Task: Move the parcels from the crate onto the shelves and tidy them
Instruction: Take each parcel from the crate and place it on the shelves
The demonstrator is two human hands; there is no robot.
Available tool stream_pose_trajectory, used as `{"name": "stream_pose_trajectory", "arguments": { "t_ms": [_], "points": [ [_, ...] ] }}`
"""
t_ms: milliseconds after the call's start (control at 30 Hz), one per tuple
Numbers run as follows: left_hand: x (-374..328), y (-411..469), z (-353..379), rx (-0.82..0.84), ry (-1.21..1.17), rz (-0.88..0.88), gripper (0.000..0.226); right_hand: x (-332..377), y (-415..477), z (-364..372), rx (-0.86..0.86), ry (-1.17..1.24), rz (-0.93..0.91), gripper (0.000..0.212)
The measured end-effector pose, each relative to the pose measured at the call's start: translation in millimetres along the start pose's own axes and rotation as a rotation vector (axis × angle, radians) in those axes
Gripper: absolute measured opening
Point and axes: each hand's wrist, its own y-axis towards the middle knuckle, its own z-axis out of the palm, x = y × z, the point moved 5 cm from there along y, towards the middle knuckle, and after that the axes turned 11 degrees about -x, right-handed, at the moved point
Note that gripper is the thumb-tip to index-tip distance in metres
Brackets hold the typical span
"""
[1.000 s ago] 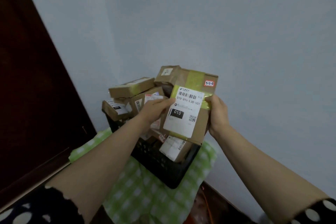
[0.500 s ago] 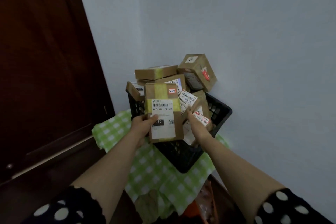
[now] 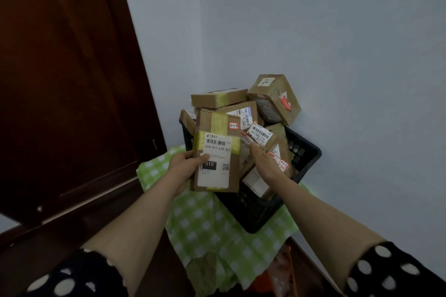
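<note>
1. Held parcel [image 3: 216,152]: a flat brown carton with yellow tape and a white barcode label. It is carried upright, label toward the camera, clear of the heap and in front of the near left corner of the crate [image 3: 309,152]. A small red-edged tag on it reads 5-1-6.
2. Left hand [image 3: 185,166]: grips the held parcel at its left edge, thumb laid across the label, fingers hidden behind the carton.
3. Right hand [image 3: 263,164]: holds nothing. Its fingers are stretched forward low over the heap, tips at a labelled parcel [image 3: 259,134] lying tilted on top. Contact cannot be confirmed.
4. Heap: the cartons rise above the crate rim, several of them tilted. A cube-shaped parcel [image 3: 275,99] sits highest, close against the wall [image 3: 313,31].
5. Surroundings: the black slatted crate stands on a green checked cloth [image 3: 205,219] in a corner, with a dark wooden door [image 3: 60,79] to the left. No shelves are in view.
6. Step in hand, as judged: unloading, at an early stage. One parcel is out, most are in the crate, and the right hand appears bound for a second.
7. Next move calls for a firm grasp on the labelled parcel and a lift that does not disturb its neighbours; the cube-shaped parcel looks liable to slide. Then comes a turn toward the shelves, wherever they stand.
</note>
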Motion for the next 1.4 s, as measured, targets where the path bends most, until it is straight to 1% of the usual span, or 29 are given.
{"name": "stream_pose_trajectory", "arguments": {
  "t_ms": [67, 133, 200, 233, 333, 367, 467, 500, 600, 667, 733, 933, 1167, 1400],
  "points": [
    [-3, -2, -5, 0.013, -0.024, -0.007, 0.037, 3, -1, -2, -0.007, 0.035, -0.040, 0.050],
    [-7, -5, -10, 0.040, -0.053, -0.010, 0.036, 10, -1, -4, -0.021, 0.098, -0.086, 0.039],
    [-14, -9, -14, 0.075, -0.075, -0.007, 0.033, 19, -3, -6, -0.034, 0.204, -0.075, 0.030],
    [-17, -11, -16, 0.090, -0.090, -0.006, 0.031, 24, -3, -5, -0.018, 0.268, -0.045, 0.026],
    [-27, -17, -23, 0.128, -0.124, 0.013, 0.025, 38, -7, 4, 0.112, 0.420, 0.026, 0.020],
    [-31, -19, -26, 0.143, -0.131, 0.024, 0.023, 43, -10, 6, 0.145, 0.432, 0.021, 0.024],
    [-40, -23, -37, 0.165, -0.148, 0.053, 0.024, 54, -14, 6, 0.165, 0.373, -0.048, 0.051],
    [-43, -25, -40, 0.167, -0.156, 0.057, 0.025, 58, -16, 6, 0.178, 0.354, -0.085, 0.053],
    [-51, -32, -48, 0.189, -0.170, 0.074, 0.037, 72, -24, 10, 0.259, 0.374, -0.154, 0.040],
    [-56, -36, -53, 0.198, -0.185, 0.091, 0.035, 81, -29, 13, 0.274, 0.382, -0.191, 0.038],
    [-61, -40, -61, 0.182, -0.204, 0.112, 0.026, 88, -33, 16, 0.271, 0.400, -0.220, 0.040],
    [-71, -52, -86, 0.128, -0.222, 0.166, 0.019, 108, -48, 29, 0.271, 0.450, -0.273, 0.048],
    [-77, -59, -103, 0.094, -0.255, 0.192, 0.023, 124, -59, 37, 0.305, 0.482, -0.320, 0.054],
    [-78, -69, -116, 0.054, -0.272, 0.203, 0.028, 129, -62, 47, 0.325, 0.468, -0.310, 0.060]
  ]
}}
